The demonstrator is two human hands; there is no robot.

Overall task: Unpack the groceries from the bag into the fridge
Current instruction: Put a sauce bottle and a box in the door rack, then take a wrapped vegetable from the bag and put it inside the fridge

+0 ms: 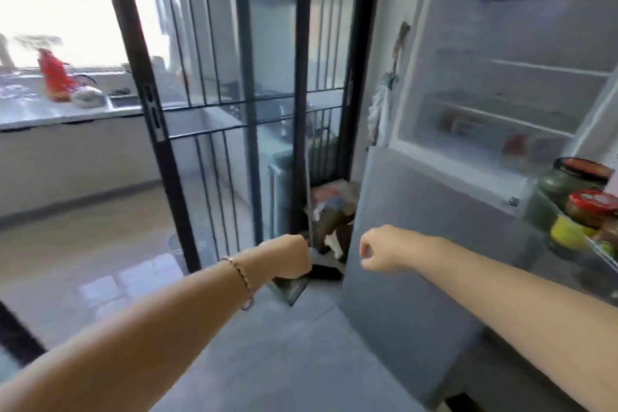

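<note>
Both arms reach toward the centre of the frame. The left hand [288, 257], a thin beaded bracelet [239, 273] on its wrist, has its grip curled round the top of a dark green shiny packet [291, 289], which hangs below the fist. The right hand [376, 251] is just beside it, its grip balled up with nothing in it. Beyond them the crumpled grocery bag [331, 207] sits on the floor between the black-framed glass door [301, 77] and the open grey fridge [418, 244]. Red-lidded glass jars [592, 207] stand at the right edge.
</note>
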